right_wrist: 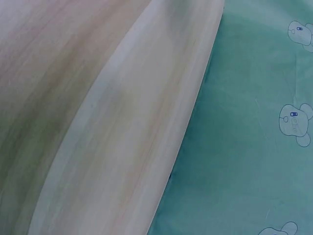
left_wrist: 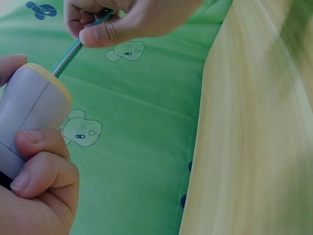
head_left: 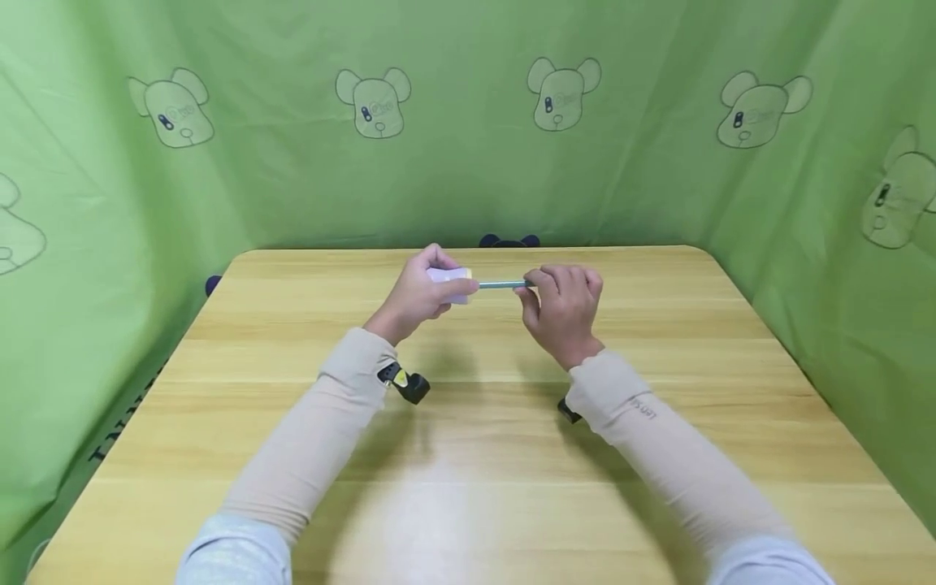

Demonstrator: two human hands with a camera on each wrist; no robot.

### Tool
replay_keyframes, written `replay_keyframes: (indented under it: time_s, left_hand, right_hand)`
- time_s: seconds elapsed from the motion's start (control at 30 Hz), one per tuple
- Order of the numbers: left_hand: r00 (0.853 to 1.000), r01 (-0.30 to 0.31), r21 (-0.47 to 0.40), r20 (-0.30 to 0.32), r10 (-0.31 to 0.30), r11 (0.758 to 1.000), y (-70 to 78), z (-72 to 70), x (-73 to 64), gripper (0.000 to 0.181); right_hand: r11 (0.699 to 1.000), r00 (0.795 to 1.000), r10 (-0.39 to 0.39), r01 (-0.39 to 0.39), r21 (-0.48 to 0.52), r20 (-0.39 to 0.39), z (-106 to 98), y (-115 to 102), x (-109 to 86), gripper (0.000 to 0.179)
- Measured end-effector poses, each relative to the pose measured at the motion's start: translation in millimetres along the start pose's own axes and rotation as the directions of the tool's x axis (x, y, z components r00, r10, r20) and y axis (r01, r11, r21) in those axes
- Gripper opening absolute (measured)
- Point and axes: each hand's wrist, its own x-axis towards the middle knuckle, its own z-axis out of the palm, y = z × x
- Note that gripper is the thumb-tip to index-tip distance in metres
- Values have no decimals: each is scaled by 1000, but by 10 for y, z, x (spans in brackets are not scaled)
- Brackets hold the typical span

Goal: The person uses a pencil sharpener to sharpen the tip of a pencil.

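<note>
Left hand [head_left: 424, 294] grips the lilac device [left_wrist: 48, 108] inside curled fingers, right hand [head_left: 563, 307] pinches the teal rod [head_left: 503, 284] between thumb and fingers; device's seam [left_wrist: 34, 106] visible in left-wrist view only.

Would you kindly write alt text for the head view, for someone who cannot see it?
A person's left hand holds a pale purple, yellow-rimmed object, and the right hand pinches a thin teal stick reaching to it, above a wooden table. Green cloth printed with cartoon animal heads hangs behind.
</note>
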Motion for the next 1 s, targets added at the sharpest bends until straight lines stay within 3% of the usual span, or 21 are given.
replay_keyframes:
  time_s: [0.23, 0.37, 0.47, 0.5, 0.53, 0.57, 0.6, 0.63, 0.67, 0.7, 0.73, 0.77, 0.8, 0.83, 0.87, 0.9, 0.93, 1.0]
  left_hand:
    - [1000, 19, -29, 11, -18, 999, -12, 11, -15, 31]
    - [1000, 9, -30, 1, -9, 1000, -52, 15, -5, 32]
    - [1000, -10, 10, 0, 10, 1000, -77, 7, -7, 33]
    - [1000, -24, 36, 2, 24, 999, -84, 4, -6, 34]
    - [999, -40, 68, 5, 40, 997, -94, 1, -7, 35]
    - [998, -61, 108, 7, 60, 992, -102, -1, -10, 35]
    - [997, -76, 152, 13, 75, 985, -111, -3, -13, 36]
    - [996, -92, 197, 21, 90, 976, -120, -3, -18, 37]
    - [995, -104, 230, 32, 99, 968, -128, -2, -25, 37]
    - [994, -108, 254, 40, 101, 961, -135, 2, -33, 37]
    - [994, -112, 275, 47, 103, 955, -141, 6, -39, 38]
    - [994, -111, 286, 49, 102, 952, -146, 10, -42, 38]
    - [994, -106, 286, 46, 96, 952, -149, 12, -43, 38]
    - [995, -103, 277, 40, 95, 955, -150, 14, -40, 38]
    - [996, -94, 266, 26, 90, 959, -150, 12, -35, 38]
    - [996, -85, 255, 10, 85, 963, -149, 8, -29, 38]
    - [997, -72, 240, -6, 76, 968, -148, 1, -22, 38]
    - [998, -44, 210, -25, 50, 977, -143, -12, -15, 37]
  right_hand:
    - [999, 998, -27, 28, 22, -60, 16, -3, -6, 37]
    - [999, 999, -36, 35, -25, -37, 3, -15, 25, 41]
    - [1000, 997, 3, 0, -29, 73, -47, -34, 46, 44]
    - [999, 988, 31, -29, -12, 151, -76, -37, 62, 43]
    - [996, 964, 74, -82, 19, 257, -108, -42, 82, 41]
    - [985, 914, 131, -163, 53, 385, -143, -43, 114, 38]
    - [954, 822, 188, -282, 98, 538, -177, -40, 158, 35]
    - [892, 687, 230, -433, 134, 690, -206, -31, 209, 34]
    - [805, 529, 252, -580, 128, 810, -228, -15, 267, 33]
    - [713, 366, 262, -697, 76, 893, -244, 2, 327, 32]
    - [636, 228, 267, -772, 7, 936, -254, 22, 381, 32]
    - [582, 130, 259, -811, -48, 957, -259, 40, 427, 31]
    - [553, 78, 248, -830, -75, 966, -261, 53, 460, 30]
    - [560, 75, 238, -825, -73, 968, -266, 59, 482, 29]
    - [597, 106, 242, -800, -62, 965, -272, 59, 484, 26]
    - [640, 157, 248, -767, -40, 956, -281, 50, 478, 22]
    - [691, 224, 250, -723, -12, 942, -289, 39, 457, 19]
    - [784, 382, 248, -619, 48, 890, -309, 6, 392, 14]
